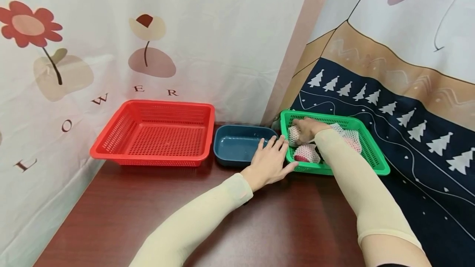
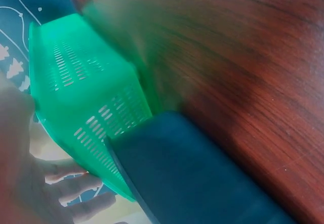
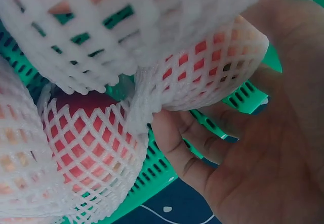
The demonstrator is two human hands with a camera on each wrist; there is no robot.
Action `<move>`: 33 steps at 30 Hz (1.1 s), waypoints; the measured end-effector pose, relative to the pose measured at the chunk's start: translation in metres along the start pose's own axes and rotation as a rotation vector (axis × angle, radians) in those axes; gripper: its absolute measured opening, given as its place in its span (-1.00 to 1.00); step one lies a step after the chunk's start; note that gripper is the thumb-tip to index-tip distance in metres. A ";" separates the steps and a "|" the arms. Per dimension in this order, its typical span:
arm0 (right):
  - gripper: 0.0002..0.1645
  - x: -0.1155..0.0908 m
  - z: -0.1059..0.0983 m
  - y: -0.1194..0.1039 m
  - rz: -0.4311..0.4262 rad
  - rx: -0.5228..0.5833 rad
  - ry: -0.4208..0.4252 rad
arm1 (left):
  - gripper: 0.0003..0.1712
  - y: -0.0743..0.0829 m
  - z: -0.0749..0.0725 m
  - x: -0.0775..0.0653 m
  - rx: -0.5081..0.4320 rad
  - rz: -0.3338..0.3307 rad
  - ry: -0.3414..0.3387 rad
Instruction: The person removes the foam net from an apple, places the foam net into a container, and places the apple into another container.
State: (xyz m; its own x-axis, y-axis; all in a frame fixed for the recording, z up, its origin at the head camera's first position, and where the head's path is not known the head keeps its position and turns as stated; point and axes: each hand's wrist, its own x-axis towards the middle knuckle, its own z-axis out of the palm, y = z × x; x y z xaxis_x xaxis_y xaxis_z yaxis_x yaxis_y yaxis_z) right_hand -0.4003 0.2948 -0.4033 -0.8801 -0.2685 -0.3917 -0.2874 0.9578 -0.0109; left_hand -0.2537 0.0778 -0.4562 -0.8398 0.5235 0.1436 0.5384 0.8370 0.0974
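My right hand (image 1: 309, 129) reaches into the green basket (image 1: 375, 158) on the right. Its fingers curl round a reddish fruit in a white foam net (image 3: 212, 64), seen in the right wrist view at the basket's left end. Another red fruit in a foam net (image 1: 307, 153) lies just in front, and more netted fruits (image 1: 350, 138) lie further right, partly behind my sleeve. My left hand (image 1: 269, 162) is spread with straight fingers over the right end of the dark blue tray (image 1: 231, 162). Its fingertips are right at the green basket's left rim.
A red perforated basket (image 1: 152, 162) stands to the left, its inside bare. The blue tray sits between the two baskets. All stand along the back of a dark brown table (image 1: 289, 226), with printed curtains (image 1: 237, 44) behind and at the right.
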 end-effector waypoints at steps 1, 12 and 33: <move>0.02 -0.001 0.000 0.001 -0.002 0.005 0.003 | 0.02 0.001 0.000 0.000 -0.002 -0.001 -0.001; -0.01 -0.009 -0.007 0.006 -0.015 0.024 0.078 | 0.03 0.001 -0.001 -0.001 -0.003 -0.011 -0.005; 0.02 -0.025 -0.017 0.003 -0.062 0.162 0.204 | 0.03 0.001 0.003 0.000 -0.014 -0.015 -0.016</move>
State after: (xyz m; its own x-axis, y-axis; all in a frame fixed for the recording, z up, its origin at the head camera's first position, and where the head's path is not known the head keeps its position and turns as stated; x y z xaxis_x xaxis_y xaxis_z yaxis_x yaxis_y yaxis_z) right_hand -0.3857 0.3026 -0.3774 -0.9253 -0.3271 -0.1920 -0.2939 0.9383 -0.1823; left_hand -0.2537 0.0788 -0.4587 -0.8488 0.5134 0.1260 0.5265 0.8425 0.1137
